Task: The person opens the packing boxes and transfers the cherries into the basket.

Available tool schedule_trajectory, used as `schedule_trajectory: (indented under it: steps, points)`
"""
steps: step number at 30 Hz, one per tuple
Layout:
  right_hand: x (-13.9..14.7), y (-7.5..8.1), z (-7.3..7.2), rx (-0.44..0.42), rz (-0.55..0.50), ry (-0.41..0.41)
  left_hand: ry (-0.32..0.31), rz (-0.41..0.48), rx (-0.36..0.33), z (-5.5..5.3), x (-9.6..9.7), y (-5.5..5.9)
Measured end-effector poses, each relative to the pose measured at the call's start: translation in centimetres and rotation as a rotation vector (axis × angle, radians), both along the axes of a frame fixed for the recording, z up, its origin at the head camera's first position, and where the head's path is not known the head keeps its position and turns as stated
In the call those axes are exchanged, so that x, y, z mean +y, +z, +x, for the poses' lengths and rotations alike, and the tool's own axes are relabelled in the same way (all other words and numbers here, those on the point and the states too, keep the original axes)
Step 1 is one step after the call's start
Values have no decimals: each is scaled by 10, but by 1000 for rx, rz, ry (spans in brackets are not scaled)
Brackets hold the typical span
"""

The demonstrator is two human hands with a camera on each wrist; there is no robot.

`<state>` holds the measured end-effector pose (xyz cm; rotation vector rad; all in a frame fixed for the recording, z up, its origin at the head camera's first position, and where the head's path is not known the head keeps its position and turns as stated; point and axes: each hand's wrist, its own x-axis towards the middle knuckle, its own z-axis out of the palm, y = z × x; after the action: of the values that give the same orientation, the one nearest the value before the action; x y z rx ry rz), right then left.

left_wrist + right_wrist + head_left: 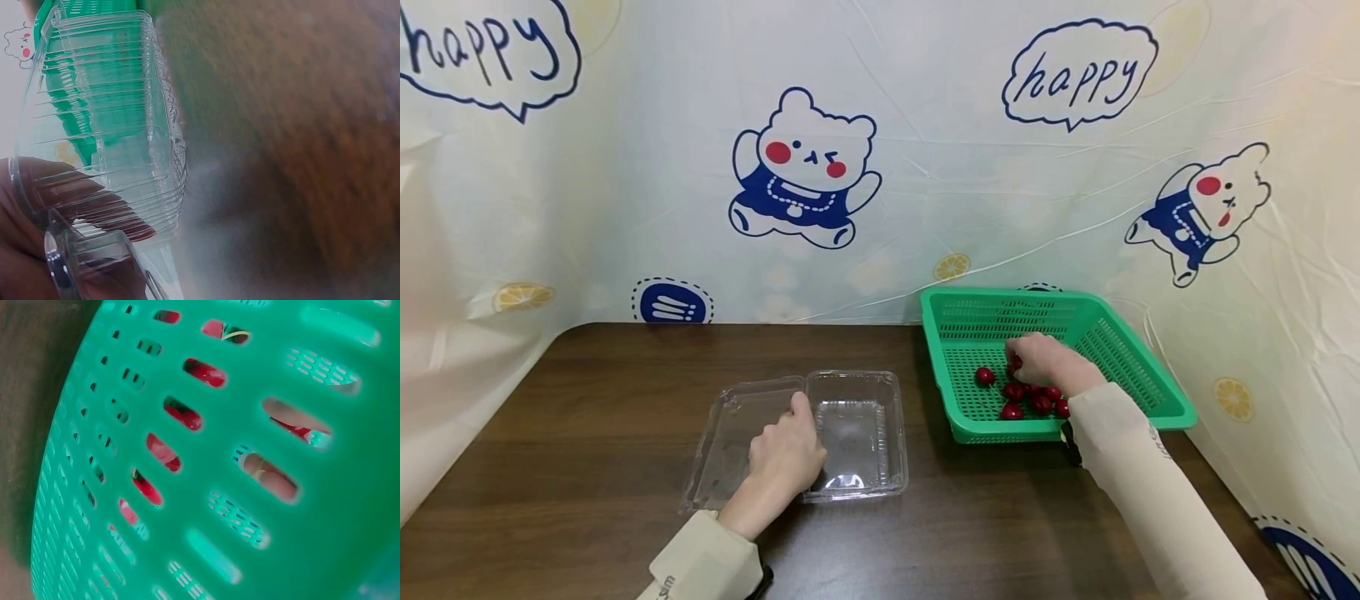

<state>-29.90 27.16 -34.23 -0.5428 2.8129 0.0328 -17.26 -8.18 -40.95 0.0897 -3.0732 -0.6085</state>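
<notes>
A clear plastic clamshell box [892,433] lies on the table with its lid [730,450] folded out to the left. My left hand [786,450] grips the box at the hinge side between base and lid; in the left wrist view fingers [75,194] show through the ribbed clear wall. My right hand [1051,363] reaches down into the green basket [958,429], its curled fingers at a dark red cherry [1015,363]. More cherries [1041,403] lie below and beside that hand. Through the basket's slots, the right wrist view shows fingertips [275,481] close to red fruit.
The brown wooden table [625,400] carries the box at the middle and the basket at the right. A printed curtain [925,167] with bears hangs behind and along both sides. The basket's raised rim stands around the right hand.
</notes>
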Motion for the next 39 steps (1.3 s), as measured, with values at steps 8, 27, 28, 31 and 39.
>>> schedule_trajectory:
  steps: [8, 27, 28, 31, 39]
  points:
    - [1, -1, 2, -8, 3, 2, -3, 0, -3, 0, 0, -1]
    - [2, -5, 5, 2, 8, -7, -2, -1, -5, 0, 0, -1]
    - [1, -4, 5, -3, 8, -14, -2, 0, -5, 0, 0, -1]
    - [1, -5, 5, -7, 9, -26, 0, -1, -6, 0, 1, 0]
    - [3, -4, 6, -12, -5, -36, 4, -7, -10, -1, 0, 0]
